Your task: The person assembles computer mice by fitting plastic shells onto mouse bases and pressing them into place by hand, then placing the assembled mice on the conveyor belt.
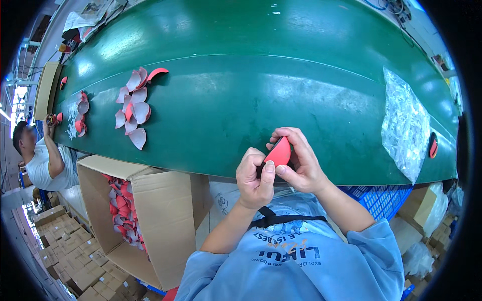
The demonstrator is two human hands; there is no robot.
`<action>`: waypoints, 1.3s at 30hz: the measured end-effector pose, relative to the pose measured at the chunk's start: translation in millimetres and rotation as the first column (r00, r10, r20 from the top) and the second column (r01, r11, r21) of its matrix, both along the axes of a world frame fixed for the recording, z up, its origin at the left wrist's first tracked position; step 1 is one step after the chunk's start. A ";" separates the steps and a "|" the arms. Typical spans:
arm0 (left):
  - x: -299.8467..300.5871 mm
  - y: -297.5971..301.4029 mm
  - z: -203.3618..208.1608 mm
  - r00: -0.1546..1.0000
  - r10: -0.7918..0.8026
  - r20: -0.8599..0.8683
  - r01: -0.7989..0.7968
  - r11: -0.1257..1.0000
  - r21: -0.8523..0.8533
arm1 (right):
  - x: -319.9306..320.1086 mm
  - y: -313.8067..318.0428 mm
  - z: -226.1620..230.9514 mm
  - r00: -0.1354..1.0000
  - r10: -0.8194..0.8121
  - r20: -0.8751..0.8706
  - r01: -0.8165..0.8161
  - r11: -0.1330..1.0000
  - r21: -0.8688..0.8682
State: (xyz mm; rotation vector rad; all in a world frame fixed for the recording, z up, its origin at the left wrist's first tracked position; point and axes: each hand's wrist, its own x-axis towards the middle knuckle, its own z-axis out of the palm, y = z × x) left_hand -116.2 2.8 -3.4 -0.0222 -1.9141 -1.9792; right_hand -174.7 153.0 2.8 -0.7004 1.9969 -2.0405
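A red curved shell piece with a dark part along its far left side (pixel 279 152) is held between my two hands, just above the near edge of the green table. My left hand (pixel 255 179) is closed on its lower left side, thumb pressed against the red face. Around its right side curls my right hand (pixel 303 163), fingertips over the top and thumb near the lower edge. My fingers hide part of the dark side. Loose red shells with pale insides (pixel 141 111) lie in a cluster to the left on the table.
An open cardboard box (pixel 168 226) filled with red shells (pixel 122 208) stands at the left, below the table edge. Clear plastic bags (pixel 404 125) and a red-and-black piece (pixel 433 145) lie at right. A blue crate (pixel 376 196) sits underneath. A co-worker (pixel 47 160) works at far left.
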 end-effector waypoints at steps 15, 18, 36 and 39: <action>-84.9 -44.7 32.4 0.821 -0.134 0.555 0.380 0.854 -0.355 | -43.7 48.8 30.8 0.993 -0.068 0.092 0.009 0.845 0.535; -80.0 -45.2 17.0 0.998 -0.034 -0.046 -0.011 0.672 -0.741 | -52.0 51.8 44.4 0.876 0.099 -0.472 0.245 0.752 0.612; -34.3 -61.8 0.2 0.994 -0.101 0.046 0.088 0.462 -0.883 | -34.1 8.7 17.9 0.877 0.167 -0.450 0.102 0.851 0.515; -31.8 -59.9 4.3 0.988 -0.134 0.075 0.130 0.470 -0.873 | -29.4 17.3 14.8 0.883 0.182 -0.432 0.091 0.837 0.540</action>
